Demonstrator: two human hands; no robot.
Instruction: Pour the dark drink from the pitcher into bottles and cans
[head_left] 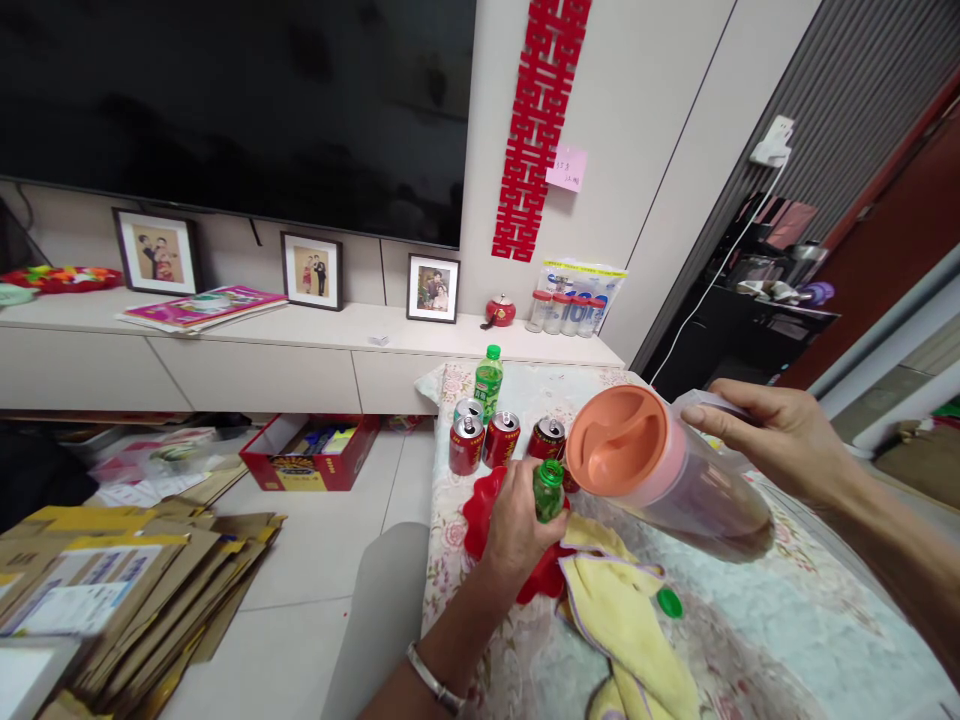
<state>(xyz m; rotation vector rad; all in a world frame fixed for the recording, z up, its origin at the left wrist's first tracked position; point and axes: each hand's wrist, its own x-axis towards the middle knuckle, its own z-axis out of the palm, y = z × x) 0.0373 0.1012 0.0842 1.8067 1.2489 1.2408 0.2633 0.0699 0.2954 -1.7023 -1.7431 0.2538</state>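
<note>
Green btl (550, 498) ×1: uncapped, near red dish (480, 512); L hand (517, 532) fingers wrapped rd it. Pitcher (705, 500) ×1: tilted, long axis L–R, orange lid (619, 440) just R of btl mouth (552, 472); R hand (784, 435) fingers curled rd handle (716, 405).

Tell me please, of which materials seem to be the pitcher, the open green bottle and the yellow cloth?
Pitcher: probably smooth, slightly cloudy plastic, because brownish liquid shows through; its orange lid looks like moulded plastic.
Open green bottle: likely glossy, see-through plastic, though glass cannot be excluded.
Yellow cloth: soft textile, perhaps microfibre, judging by its loose folds and purple edging.
</note>
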